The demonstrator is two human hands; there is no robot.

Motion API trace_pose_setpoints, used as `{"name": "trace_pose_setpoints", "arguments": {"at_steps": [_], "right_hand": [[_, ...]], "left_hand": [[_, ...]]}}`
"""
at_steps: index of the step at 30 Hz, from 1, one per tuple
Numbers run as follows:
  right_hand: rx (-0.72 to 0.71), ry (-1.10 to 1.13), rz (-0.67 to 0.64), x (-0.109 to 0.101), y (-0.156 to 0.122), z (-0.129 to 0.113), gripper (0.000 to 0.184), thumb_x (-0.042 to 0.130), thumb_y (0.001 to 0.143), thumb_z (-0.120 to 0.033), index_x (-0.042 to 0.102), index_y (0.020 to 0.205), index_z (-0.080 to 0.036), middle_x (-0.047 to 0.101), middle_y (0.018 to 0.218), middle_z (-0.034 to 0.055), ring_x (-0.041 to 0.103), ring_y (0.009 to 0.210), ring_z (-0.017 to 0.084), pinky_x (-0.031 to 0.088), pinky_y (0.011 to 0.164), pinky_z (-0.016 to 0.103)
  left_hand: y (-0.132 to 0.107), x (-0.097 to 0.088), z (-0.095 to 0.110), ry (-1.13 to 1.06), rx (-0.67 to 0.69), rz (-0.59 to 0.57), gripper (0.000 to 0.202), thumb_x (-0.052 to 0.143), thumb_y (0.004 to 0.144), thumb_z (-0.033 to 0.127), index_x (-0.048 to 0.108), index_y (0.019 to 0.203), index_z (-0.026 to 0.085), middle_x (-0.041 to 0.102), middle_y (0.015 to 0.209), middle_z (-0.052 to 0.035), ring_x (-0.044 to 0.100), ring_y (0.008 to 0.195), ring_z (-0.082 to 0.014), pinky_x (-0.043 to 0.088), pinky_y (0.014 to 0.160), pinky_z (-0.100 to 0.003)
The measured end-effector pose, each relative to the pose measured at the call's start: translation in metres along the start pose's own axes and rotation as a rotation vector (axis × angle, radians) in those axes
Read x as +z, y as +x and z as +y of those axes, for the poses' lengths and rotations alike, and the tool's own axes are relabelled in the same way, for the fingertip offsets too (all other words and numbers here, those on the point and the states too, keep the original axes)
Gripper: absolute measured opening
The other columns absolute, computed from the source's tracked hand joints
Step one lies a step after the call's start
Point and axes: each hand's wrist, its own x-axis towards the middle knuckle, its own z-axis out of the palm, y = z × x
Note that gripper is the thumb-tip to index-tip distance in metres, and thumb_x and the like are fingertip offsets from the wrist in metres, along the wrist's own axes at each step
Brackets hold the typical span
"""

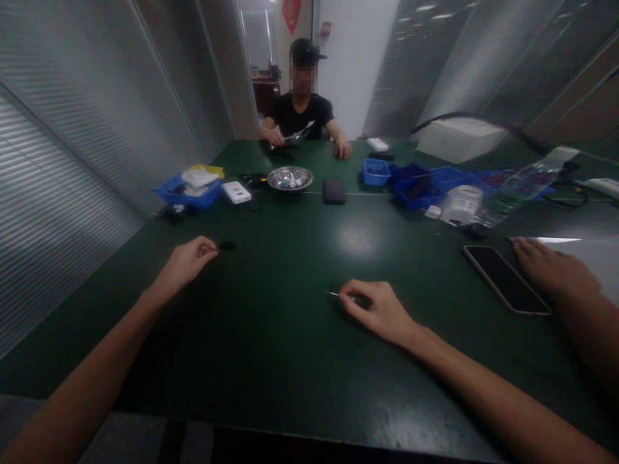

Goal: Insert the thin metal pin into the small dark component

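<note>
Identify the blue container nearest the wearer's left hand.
The leftmost blue tray, topped with white items, beyond the left hand; the other blue containers are right of the metal bowl.

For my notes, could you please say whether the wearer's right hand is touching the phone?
No, the right hand pinches a thin pale object, apart from the phone.

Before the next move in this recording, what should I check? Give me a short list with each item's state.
1. Right hand has the thin shiny item: ok, pinched, tip sticking out.
2. Left hand grips the small dark oval item: cannot tell, contact is unclear.
3. Hands together: not ok, well apart.
4. Phone apart from both: ok.
5. Neighbour's hand apart from both: ok, right of the phone.
</note>
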Motion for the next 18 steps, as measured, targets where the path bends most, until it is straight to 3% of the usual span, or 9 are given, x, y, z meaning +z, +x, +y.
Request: {"name": "trace_pose_setpoints", "arguments": {"at_steps": [3, 6, 10, 14, 18], "right_hand": [[0.0, -0.011, 0.004, 0.0007, -0.0007, 0.0001, 0.018, 0.059, 0.099, -0.03, 0.072, 0.094, -0.019, 0.07, 0.077, -0.0006, 0.061, 0.061, 0.012, 0.043, 0.059, 0.024], [0.003, -0.012, 0.004, 0.001, -0.0005, -0.0006, 0.019, 0.059, 0.099, -0.03, 0.072, 0.094, -0.019, 0.07, 0.077, -0.0003, 0.061, 0.061, 0.012, 0.043, 0.059, 0.025], [0.004, -0.008, -0.001, 0.0003, 0.0005, -0.002, 0.02, 0.058, 0.1, -0.031, 0.072, 0.094, -0.019, 0.069, 0.075, -0.0004, 0.06, 0.059, 0.011, 0.042, 0.058, 0.024], [-0.008, -0.012, -0.006, -0.0004, 0.0009, -0.0025, 0.021, 0.057, 0.1, -0.031, 0.072, 0.094, -0.019, 0.07, 0.075, 0.0002, 0.06, 0.059, 0.012, 0.043, 0.058, 0.025], [-0.011, -0.025, -0.008, 0.0002, 0.0007, -0.0008, 0.022, 0.057, 0.1, -0.032, 0.073, 0.095, -0.019, 0.07, 0.075, 0.0006, 0.061, 0.059, 0.012, 0.043, 0.058, 0.025]], "left_hand": [[-0.0004, 0.0017, 0.0008, 0.036, -0.021, 0.052, 0.047, 0.063, 0.09, 0.054, 0.065, 0.124, 0.021, 0.072, 0.098, -0.0064, 0.068, 0.08, -0.0232, 0.049, 0.066, -0.032], [0.0008, 0.002, 0.001, 0.113, 0.052, 0.111, 0.039, 0.06, 0.092, 0.051, 0.071, 0.115, 0.021, 0.071, 0.105, -0.0083, 0.067, 0.089, -0.025, 0.05, 0.074, -0.035], [0.003, -0.0004, -0.0011, 0.167, 0.098, 0.099, 0.03, 0.055, 0.095, 0.045, 0.073, 0.102, 0.022, 0.07, 0.109, -0.0096, 0.066, 0.096, -0.0274, 0.049, 0.079, -0.037], [0.0023, -0.002, -0.0016, 0.168, 0.09, 0.102, 0.029, 0.056, 0.095, 0.047, 0.069, 0.099, 0.021, 0.069, 0.108, -0.0116, 0.065, 0.099, -0.0296, 0.049, 0.083, -0.039], [-0.0004, -0.003, 0.0069, 0.085, 0.063, 0.169, 0.029, 0.054, 0.097, 0.046, 0.064, 0.107, 0.021, 0.071, 0.102, -0.0093, 0.067, 0.09, -0.0264, 0.05, 0.078, -0.036]]}}
